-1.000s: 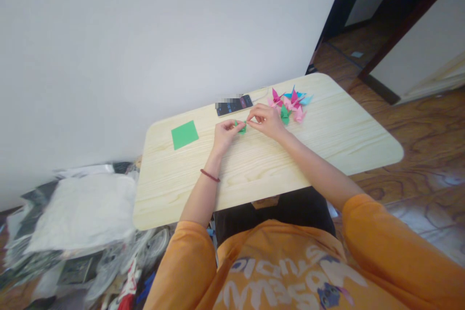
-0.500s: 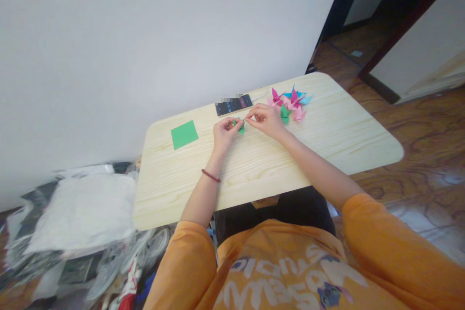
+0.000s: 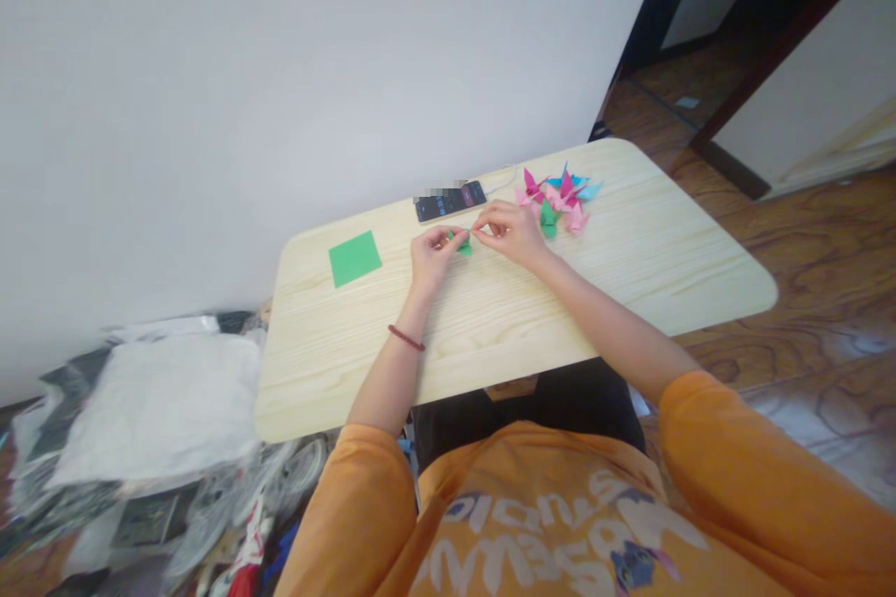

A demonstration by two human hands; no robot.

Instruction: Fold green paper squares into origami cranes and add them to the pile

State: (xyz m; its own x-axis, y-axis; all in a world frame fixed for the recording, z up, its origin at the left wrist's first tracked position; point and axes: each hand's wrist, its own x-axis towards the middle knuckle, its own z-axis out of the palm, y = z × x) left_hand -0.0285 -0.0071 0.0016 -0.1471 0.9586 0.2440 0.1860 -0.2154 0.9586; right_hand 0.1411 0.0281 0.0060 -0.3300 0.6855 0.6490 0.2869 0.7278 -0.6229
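While a small green folded-paper piece [image 3: 464, 248] is held up between both hands over the middle of a pale wood-grain desk with rounded corners [image 3: 504, 326], its left side is pinched between thumb and fingers of the left hand [image 3: 432, 254], and its upper right tip is pinched by the thumb and index fingertips of the right hand [image 3: 512, 233]. Hands are held near each other, fingers curled, with the piece partly covered by the left thumb; exact folds too small to be read. A dark red beaded bracelet [image 3: 406, 338] is worn on the left wrist. Left of the hands, well apart, a flat green square paper sheet [image 3: 356, 258] is laid on the desk, set slightly askew. Just beyond the hands, a black-screened smartphone [image 3: 452, 202] is placed along the far edge, its upper left portion blurred out; a thin white cable [image 3: 508, 179] is run along the edge at its right. Just beyond the right hand, folded paper cranes are clustered: a green crane [image 3: 550, 221] at the near side, a light pink crane [image 3: 577, 221] beside it, dark pink ones [image 3: 530, 183] and blue ones [image 3: 584, 188] behind. The far side of the desk is bordered by a plain white wall [image 3: 280, 75]. An orange printed T-shirt [image 3: 532, 485] is worn by the person. On the lower left, a large white bag-like bundle [image 3: 168, 410] is piled among clear plastic wraps.
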